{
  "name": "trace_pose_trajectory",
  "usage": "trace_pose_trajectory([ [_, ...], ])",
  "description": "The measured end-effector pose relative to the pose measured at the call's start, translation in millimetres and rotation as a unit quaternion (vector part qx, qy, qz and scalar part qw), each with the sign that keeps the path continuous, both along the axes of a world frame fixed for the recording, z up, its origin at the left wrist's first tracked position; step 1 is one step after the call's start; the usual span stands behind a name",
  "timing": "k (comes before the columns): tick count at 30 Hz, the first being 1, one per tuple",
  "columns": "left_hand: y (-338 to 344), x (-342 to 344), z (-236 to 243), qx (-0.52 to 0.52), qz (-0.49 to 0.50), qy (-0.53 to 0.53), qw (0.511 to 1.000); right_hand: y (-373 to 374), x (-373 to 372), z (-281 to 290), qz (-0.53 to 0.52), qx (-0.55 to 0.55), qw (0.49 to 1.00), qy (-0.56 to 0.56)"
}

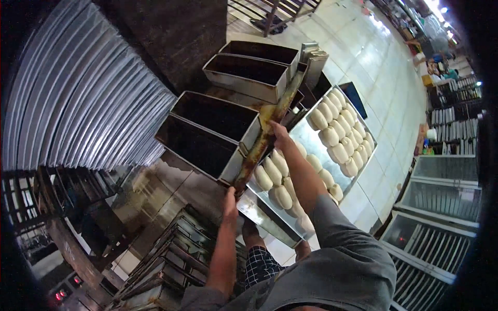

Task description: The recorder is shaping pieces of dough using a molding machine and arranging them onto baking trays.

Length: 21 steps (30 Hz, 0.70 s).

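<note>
Both my hands are on the long rusty edge of a baking tray (252, 157). My left hand (230, 201) grips its near corner, with the fingers partly hidden. My right hand (280, 136) is closed over the same edge farther along. Several deep metal loaf pans stand on the tray: a near pair (236, 167) and a far pair (244, 85), their insides dark. To the right of my right arm lies a shiny sheet tray (312, 141) bearing rows of pale, smooth dough pieces (337, 154). My right forearm hides part of it.
Stacked silvery corrugated trays (88, 98) rise at the left. Dark metal racks (174, 259) stand low beside my left arm. A glass-fronted cabinet (441, 217) is at the right. Tiled floor (365, 62) stretches beyond the dough, and a slatted metal frame (275, 13) stands at the top.
</note>
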<state>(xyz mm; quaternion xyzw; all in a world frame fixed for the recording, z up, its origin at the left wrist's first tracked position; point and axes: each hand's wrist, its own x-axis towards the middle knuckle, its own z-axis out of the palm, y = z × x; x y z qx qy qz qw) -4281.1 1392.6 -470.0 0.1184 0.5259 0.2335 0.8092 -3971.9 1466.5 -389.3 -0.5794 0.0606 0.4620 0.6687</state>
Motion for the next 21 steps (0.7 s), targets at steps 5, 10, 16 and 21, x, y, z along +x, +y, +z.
trace_pose_trajectory([
  [5, -17, -24, 43, -0.018, 0.066, 0.051, 0.996, 3, -40, 10, 0.047, -0.005, 0.999, 0.022],
  [10, -43, -8, 86, -0.103, 0.246, -0.318, 0.910, -31, -28, 31, 0.062, 0.055, 0.996, -0.019],
  [16, -151, -22, 173, -0.119, 0.328, -0.248, 0.904, -121, -71, 132, 0.068, 0.017, 0.992, -0.101],
  [21, -291, -6, 221, -0.072, 0.299, -0.278, 0.910, -259, -38, 157, 0.120, 0.154, 0.977, -0.084],
])
